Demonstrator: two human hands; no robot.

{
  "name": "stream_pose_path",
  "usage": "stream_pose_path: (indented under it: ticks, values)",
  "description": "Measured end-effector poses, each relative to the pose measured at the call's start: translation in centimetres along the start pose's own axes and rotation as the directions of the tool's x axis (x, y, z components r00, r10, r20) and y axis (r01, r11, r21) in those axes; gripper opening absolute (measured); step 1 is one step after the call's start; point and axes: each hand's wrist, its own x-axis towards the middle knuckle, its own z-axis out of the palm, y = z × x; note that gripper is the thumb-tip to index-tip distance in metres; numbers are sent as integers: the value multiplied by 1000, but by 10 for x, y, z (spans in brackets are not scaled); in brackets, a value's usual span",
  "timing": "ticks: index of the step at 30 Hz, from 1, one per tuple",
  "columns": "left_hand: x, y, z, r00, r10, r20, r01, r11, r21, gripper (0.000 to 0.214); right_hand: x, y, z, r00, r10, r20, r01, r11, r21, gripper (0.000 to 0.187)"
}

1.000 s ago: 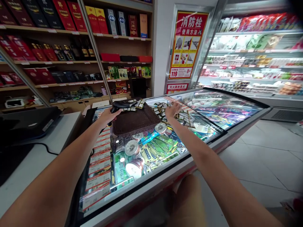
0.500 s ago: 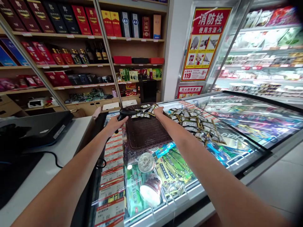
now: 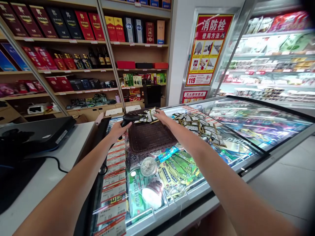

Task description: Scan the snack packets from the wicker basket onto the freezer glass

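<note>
My left hand [image 3: 119, 130] is wrapped round the handle of a black barcode scanner [image 3: 132, 117], whose head points right over a dark brown woven basket [image 3: 151, 136]. At the basket's far end my right hand [image 3: 161, 116] is closed on a small snack packet [image 3: 152, 114], which is tilted up in front of the scanner. Other small packets [image 3: 139, 119] lie in the far part of the basket, partly hidden by the scanner. A loose pile of similar packets [image 3: 197, 123] rests on the glass to the right of my right hand.
Under the basket is a glass-topped freezer [image 3: 258, 114] with packaged goods inside. A strip of price labels [image 3: 113, 178] runs along its left side. On the left, a white counter [image 3: 73, 147] carries a black device [image 3: 54, 131] with a cable. Stocked shelves [image 3: 81, 70] stand behind.
My right hand has moved slightly left, bringing a packet up close to the scanner head. My left hand still grips the scanner, and the view has shifted a little.
</note>
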Motion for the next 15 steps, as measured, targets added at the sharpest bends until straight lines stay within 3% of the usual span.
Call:
stream_pose_path:
  ticks: [2,6,8,12,15]
  values:
    - [-9,14,2,999,24,31,-24,1000,10,57,-14,-12,-18,998,-33,62,29,997,71,41]
    - [-28,44,5,995,64,77,-69,996,57,55,-50,-32,-59,971,-172,166,142,974,179,21]
    - [-38,58,8,990,82,111,-91,993,79,53,-70,-36,-82,958,-224,177,190,964,187,23]
    - [-57,82,17,974,121,192,-143,984,108,51,-109,-36,-123,962,-223,155,193,963,190,36]
    - [-69,95,24,959,141,246,-176,976,129,49,-129,-37,-137,972,-181,151,146,965,216,36]
